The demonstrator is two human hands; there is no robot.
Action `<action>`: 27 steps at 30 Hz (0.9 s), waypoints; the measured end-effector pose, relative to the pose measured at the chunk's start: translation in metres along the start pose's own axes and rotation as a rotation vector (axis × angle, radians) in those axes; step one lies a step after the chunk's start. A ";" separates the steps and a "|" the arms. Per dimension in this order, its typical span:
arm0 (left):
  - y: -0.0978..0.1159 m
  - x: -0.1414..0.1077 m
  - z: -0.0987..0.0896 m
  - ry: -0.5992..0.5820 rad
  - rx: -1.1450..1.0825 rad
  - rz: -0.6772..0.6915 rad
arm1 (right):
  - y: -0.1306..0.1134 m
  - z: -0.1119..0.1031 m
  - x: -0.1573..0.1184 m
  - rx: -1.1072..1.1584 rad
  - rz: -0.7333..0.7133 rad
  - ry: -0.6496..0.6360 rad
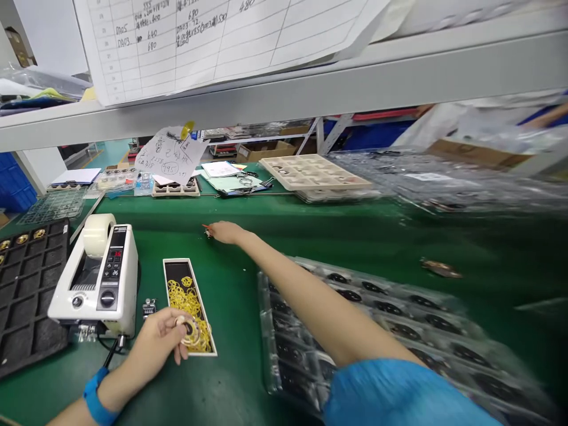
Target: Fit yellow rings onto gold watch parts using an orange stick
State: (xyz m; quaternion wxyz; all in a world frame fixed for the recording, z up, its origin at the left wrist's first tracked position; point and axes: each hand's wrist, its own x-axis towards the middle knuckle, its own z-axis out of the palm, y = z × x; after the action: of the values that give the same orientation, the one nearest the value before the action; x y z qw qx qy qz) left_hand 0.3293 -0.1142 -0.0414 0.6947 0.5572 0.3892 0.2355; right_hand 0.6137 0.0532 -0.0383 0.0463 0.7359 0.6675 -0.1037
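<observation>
My left hand (155, 338), with a blue band at its wrist, pinches a thin round ring-shaped part (191, 331) with a gold and pale rim. It is held over the near end of a narrow white-rimmed tray (203, 300) of yellow ring-like pieces (184, 297). My right arm stretches across the green table, and my right hand (225, 232) is closed near the back step of the surface. A small thing with a red end (206, 227) sticks out from its fingers; its kind is too small to tell.
A white tape dispenser (122, 284) stands at left beside a black compartment tray (33, 296). Clear plastic trays of dark round parts (390, 307) lie under my right arm. Further right is a blurred loose part (441, 269). A shelf edge (310, 89) crosses above.
</observation>
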 end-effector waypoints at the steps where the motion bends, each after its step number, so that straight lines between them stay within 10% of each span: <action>1: -0.001 0.001 -0.002 0.010 -0.013 0.012 | -0.006 0.000 -0.005 0.004 0.011 0.021; 10: 0.006 -0.004 -0.006 0.088 -0.156 0.092 | -0.046 0.005 -0.141 0.326 -0.008 0.458; 15: 0.009 -0.006 -0.004 0.151 -0.241 0.099 | -0.068 0.036 -0.223 1.242 -0.390 0.489; 27: 0.007 -0.010 -0.002 0.176 -0.193 0.141 | -0.080 0.060 -0.253 1.307 -0.414 0.478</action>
State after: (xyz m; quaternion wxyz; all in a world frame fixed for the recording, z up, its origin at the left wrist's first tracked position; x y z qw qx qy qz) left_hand 0.3227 -0.1186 -0.0320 0.6901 0.4909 0.3839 0.3679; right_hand 0.5071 -0.1967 -0.0370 -0.5707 0.4744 0.5864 -0.3246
